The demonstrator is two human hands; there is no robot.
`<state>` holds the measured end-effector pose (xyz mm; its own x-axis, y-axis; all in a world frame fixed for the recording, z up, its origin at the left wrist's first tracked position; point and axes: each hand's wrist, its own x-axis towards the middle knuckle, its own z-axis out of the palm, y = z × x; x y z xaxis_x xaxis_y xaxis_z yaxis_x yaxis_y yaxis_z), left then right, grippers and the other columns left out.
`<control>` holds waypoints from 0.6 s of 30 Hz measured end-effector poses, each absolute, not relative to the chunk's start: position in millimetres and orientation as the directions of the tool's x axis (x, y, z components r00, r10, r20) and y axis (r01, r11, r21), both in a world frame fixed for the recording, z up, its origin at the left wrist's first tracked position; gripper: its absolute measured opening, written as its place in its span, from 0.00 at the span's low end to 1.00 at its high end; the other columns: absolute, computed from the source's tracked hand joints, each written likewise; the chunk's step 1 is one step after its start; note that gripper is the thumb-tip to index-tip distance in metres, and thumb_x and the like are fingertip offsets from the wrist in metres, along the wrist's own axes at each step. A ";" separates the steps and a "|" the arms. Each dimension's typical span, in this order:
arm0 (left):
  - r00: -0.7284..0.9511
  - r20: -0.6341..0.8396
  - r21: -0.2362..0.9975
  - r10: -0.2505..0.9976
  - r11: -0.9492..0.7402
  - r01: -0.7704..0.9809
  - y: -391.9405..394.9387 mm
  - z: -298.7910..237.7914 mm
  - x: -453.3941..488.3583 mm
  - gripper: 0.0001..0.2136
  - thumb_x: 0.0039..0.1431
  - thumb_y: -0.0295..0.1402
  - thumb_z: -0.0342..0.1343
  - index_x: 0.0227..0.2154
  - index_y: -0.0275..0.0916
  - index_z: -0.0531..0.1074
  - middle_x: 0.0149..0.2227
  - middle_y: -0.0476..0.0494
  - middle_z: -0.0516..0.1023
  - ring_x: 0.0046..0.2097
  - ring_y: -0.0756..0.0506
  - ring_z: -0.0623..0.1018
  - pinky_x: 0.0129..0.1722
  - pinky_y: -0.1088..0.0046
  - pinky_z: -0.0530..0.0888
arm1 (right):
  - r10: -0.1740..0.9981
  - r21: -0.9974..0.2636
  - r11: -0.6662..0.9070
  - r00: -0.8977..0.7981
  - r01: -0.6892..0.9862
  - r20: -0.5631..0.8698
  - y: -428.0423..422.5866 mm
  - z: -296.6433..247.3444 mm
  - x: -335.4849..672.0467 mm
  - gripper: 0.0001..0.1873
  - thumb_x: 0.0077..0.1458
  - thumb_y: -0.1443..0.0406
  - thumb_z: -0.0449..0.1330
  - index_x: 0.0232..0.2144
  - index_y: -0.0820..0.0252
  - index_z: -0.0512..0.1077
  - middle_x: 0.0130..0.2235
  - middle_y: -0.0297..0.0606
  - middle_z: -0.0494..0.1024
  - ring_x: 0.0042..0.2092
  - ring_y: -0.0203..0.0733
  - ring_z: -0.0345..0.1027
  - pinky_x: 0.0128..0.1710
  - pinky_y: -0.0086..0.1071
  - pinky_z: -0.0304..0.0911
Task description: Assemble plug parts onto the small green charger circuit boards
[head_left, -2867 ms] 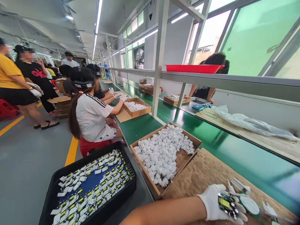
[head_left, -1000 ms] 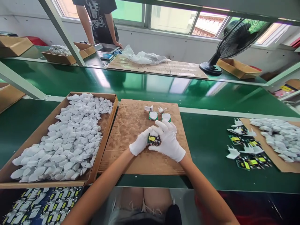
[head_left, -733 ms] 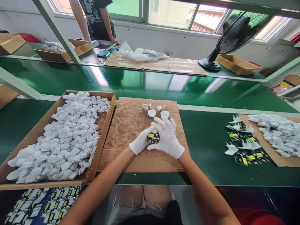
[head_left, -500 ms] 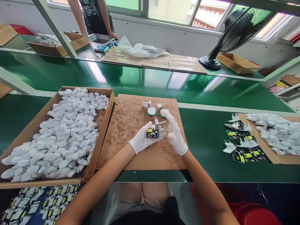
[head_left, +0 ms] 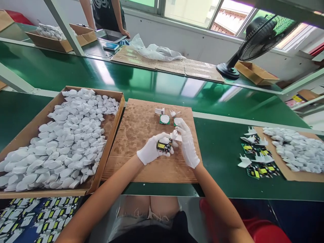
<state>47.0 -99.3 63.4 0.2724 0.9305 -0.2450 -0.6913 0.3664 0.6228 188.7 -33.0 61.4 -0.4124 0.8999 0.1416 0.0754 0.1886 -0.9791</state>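
Observation:
In my gloved left hand [head_left: 150, 150] lies a small circuit board [head_left: 164, 146] with a yellow component on its face, the fingers curled round its edges. My gloved right hand [head_left: 187, 145] is just to the right, its thumb and fingers closed on a white plug piece [head_left: 176, 135] beside the board's upper right corner. The fingers partly hide the plug piece. Farther up the brown cardboard sheet [head_left: 136, 135] rests a green board with a white round disc [head_left: 164, 119]. A second such board [head_left: 175, 122] is partly behind my right fingers, and two white plug pieces lie above them.
At left, a cardboard box [head_left: 115, 130] holds a heap of white plastic pieces [head_left: 68, 141]. Boards with white plugs [head_left: 260, 158] lie on the green bench at right, beside another white heap [head_left: 298, 148]. A black fan [head_left: 229, 71] and a person [head_left: 108, 15] are across the bench.
My right hand has closed on the white plug piece that lay on the cardboard above the board. My left fingers have curled in round the board, which has tilted. The view has shifted slightly.

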 end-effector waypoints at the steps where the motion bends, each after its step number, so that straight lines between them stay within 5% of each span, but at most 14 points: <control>1: 0.241 -0.248 0.637 0.938 0.346 -0.689 -98.7 62.3 47.0 0.17 0.57 0.44 0.47 0.34 0.34 0.71 0.33 0.36 0.76 0.29 0.45 0.75 0.24 0.73 0.70 | 0.902 -1.000 0.025 -0.432 0.013 0.016 -35.1 61.7 186.0 0.31 0.60 0.45 0.43 0.60 0.52 0.55 0.54 0.42 0.65 0.48 0.46 0.66 0.46 0.44 0.68; 4: 0.122 -0.182 0.770 0.976 0.219 -0.599 -97.1 59.3 47.1 0.17 0.56 0.44 0.46 0.29 0.34 0.71 0.26 0.39 0.74 0.26 0.46 0.73 0.23 0.73 0.69 | 0.798 -0.956 -0.272 -0.582 -0.114 -0.158 -40.6 62.9 179.6 0.33 0.58 0.43 0.44 0.57 0.56 0.59 0.42 0.43 0.72 0.29 0.41 0.66 0.29 0.39 0.70; 8: 0.059 -0.099 0.829 0.993 0.115 -0.547 -96.1 57.5 46.6 0.15 0.56 0.40 0.45 0.30 0.34 0.70 0.26 0.41 0.73 0.25 0.47 0.72 0.21 0.74 0.67 | 0.713 -0.956 -0.273 -0.690 -0.112 -0.123 -40.7 58.4 178.5 0.39 0.59 0.42 0.34 0.58 0.62 0.58 0.35 0.43 0.73 0.28 0.43 0.65 0.28 0.41 0.69; 11: 0.078 -0.140 0.753 0.987 0.158 -0.638 -95.1 56.5 44.9 0.13 0.56 0.40 0.46 0.31 0.35 0.68 0.26 0.42 0.72 0.24 0.48 0.71 0.19 0.75 0.66 | 0.761 -0.999 0.012 -0.647 -0.047 0.039 -35.2 56.6 184.3 0.39 0.61 0.45 0.28 0.62 0.62 0.50 0.50 0.49 0.69 0.44 0.48 0.69 0.42 0.47 0.69; 13: 0.102 -0.205 0.695 0.973 0.218 -0.685 -94.4 55.7 43.0 0.12 0.57 0.40 0.48 0.33 0.35 0.68 0.27 0.42 0.73 0.25 0.47 0.72 0.19 0.75 0.67 | 0.748 -0.928 0.371 -0.600 0.024 0.284 -30.6 59.9 190.5 0.38 0.60 0.43 0.36 0.63 0.59 0.47 0.59 0.48 0.60 0.57 0.51 0.58 0.53 0.50 0.62; 15: 0.147 -0.269 0.635 0.952 0.290 -0.716 -93.8 55.0 41.0 0.14 0.58 0.41 0.47 0.37 0.35 0.68 0.31 0.40 0.74 0.27 0.46 0.75 0.21 0.72 0.71 | 0.602 -0.681 0.717 -0.625 0.150 0.496 -26.5 65.2 196.8 0.43 0.54 0.39 0.48 0.63 0.57 0.48 0.62 0.47 0.53 0.64 0.55 0.45 0.61 0.54 0.50; 18: 0.229 -0.337 0.529 0.913 0.384 -0.757 -92.6 55.7 40.5 0.16 0.61 0.41 0.44 0.43 0.34 0.68 0.33 0.38 0.75 0.33 0.42 0.77 0.30 0.64 0.76 | 0.379 -0.282 0.922 -0.773 0.266 0.508 -22.3 69.5 202.1 0.55 0.41 0.35 0.57 0.62 0.60 0.51 0.64 0.49 0.46 0.65 0.64 0.32 0.62 0.60 0.34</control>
